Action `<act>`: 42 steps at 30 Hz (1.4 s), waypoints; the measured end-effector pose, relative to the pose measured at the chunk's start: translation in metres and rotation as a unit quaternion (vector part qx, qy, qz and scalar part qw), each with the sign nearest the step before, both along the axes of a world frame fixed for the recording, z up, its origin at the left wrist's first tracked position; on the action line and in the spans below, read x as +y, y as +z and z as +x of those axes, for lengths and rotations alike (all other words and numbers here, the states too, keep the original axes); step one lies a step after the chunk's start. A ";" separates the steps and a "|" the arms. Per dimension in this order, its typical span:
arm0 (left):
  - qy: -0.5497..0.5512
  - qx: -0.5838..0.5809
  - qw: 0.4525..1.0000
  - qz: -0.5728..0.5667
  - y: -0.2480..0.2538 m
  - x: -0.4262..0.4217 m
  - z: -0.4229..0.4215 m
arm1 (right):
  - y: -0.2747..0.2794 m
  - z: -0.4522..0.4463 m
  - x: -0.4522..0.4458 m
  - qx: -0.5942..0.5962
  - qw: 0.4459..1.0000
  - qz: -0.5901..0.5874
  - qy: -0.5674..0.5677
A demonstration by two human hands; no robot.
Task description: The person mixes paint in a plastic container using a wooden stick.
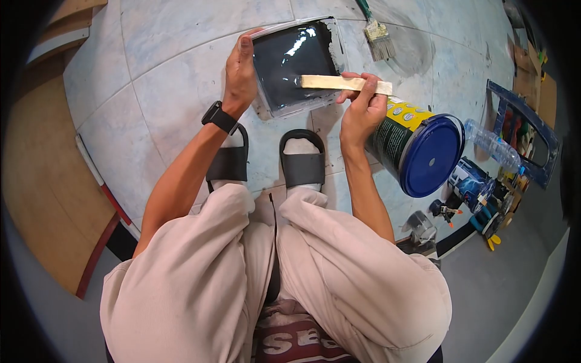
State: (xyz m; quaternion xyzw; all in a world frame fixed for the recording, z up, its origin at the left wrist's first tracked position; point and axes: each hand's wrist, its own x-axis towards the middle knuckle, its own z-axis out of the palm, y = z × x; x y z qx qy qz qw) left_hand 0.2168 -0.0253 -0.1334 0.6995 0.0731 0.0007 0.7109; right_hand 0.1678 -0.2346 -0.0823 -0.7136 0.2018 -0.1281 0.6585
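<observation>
A square clear container (263, 89) of glossy dark paint rests on the tiled floor ahead of my feet. My left hand (241, 75) is wrapped round its left side, with the thumb at the upper rim. Between the fingers and thumb of my right hand (365, 107) is a pale wooden stick (330, 81). The stick lies level across the right side of the container, and its left tip meets the paint. Just right of my right hand, a large bucket (402, 130) with a blue lid and a yellow and green label stands on the floor.
A paintbrush (380, 43) with a green handle lies beyond the bucket. At the right are a plastic bottle (493, 145), a dark blue frame (526, 130), a smaller can (469, 178) and a clear cup (420, 225). Wooden boards (54, 151) stand at the left.
</observation>
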 end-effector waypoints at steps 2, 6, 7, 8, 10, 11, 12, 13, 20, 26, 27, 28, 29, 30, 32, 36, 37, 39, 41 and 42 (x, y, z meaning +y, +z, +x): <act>-0.002 -0.009 1.000 -0.018 -0.001 0.000 0.001 | 0.002 0.004 -0.002 -0.006 0.998 0.047 -0.035; -0.011 -0.014 1.000 -0.025 0.001 0.001 0.003 | 0.030 0.013 -0.011 -0.087 0.996 0.020 -0.026; -0.013 -0.013 1.000 -0.022 0.002 0.001 0.003 | 0.041 0.014 -0.009 -0.126 0.992 -0.008 -0.009; -0.015 -0.012 1.000 -0.019 0.002 0.000 0.003 | 0.044 0.017 -0.008 -0.126 0.992 -0.008 -0.009; -0.016 -0.017 1.000 -0.014 0.003 0.000 0.003 | 0.047 0.022 -0.004 -0.194 0.966 -0.135 0.107; -0.018 -0.021 1.000 -0.009 0.002 0.000 0.002 | 0.042 0.023 0.000 -0.175 0.964 -0.151 0.134; -0.019 -0.022 1.000 -0.010 0.002 -0.001 0.002 | 0.039 0.020 0.003 -0.175 0.964 -0.152 0.133; -0.016 -0.011 1.000 -0.008 0.001 -0.001 0.002 | 0.034 0.018 0.006 -0.151 0.970 -0.123 0.144; -0.014 0.005 1.000 -0.004 -0.001 0.001 0.004 | 0.026 0.005 -0.009 -0.050 0.966 -0.204 0.153; -0.043 0.021 0.999 -0.007 0.001 0.000 0.009 | 0.013 0.018 -0.003 -0.059 0.995 -0.009 0.083; -0.046 0.017 0.999 -0.007 0.000 0.000 0.011 | 0.013 0.016 -0.007 -0.039 0.995 -0.039 0.082; -0.045 0.013 0.999 0.009 -0.001 0.001 0.011 | 0.012 0.018 -0.011 -0.042 0.995 -0.038 0.080; -0.044 0.012 0.999 0.026 0.000 0.002 0.010 | 0.014 0.022 -0.012 -0.082 0.993 -0.073 0.051; -0.045 0.012 0.999 0.027 0.001 0.002 0.010 | 0.015 0.026 -0.013 -0.122 0.986 -0.108 0.022; -0.044 0.014 0.999 0.013 0.002 0.001 0.008 | 0.016 0.031 -0.001 -0.144 0.987 -0.072 0.019; -0.054 0.015 0.998 -0.010 -0.002 0.002 0.010 | 0.017 0.023 0.014 -0.053 0.979 -0.062 0.187; -0.049 0.026 0.998 -0.002 -0.001 0.002 0.008 | 0.013 0.019 0.011 -0.071 0.975 -0.107 0.179; -0.038 0.041 0.998 0.007 0.003 0.002 0.007 | 0.015 0.021 0.003 -0.087 0.969 -0.149 0.176; -0.049 0.023 0.998 0.016 0.004 0.003 0.006 | 0.020 0.030 -0.005 -0.114 0.979 -0.141 0.090; -0.047 0.024 0.998 0.015 0.003 0.003 0.005 | 0.022 0.035 -0.001 -0.114 0.979 -0.141 0.092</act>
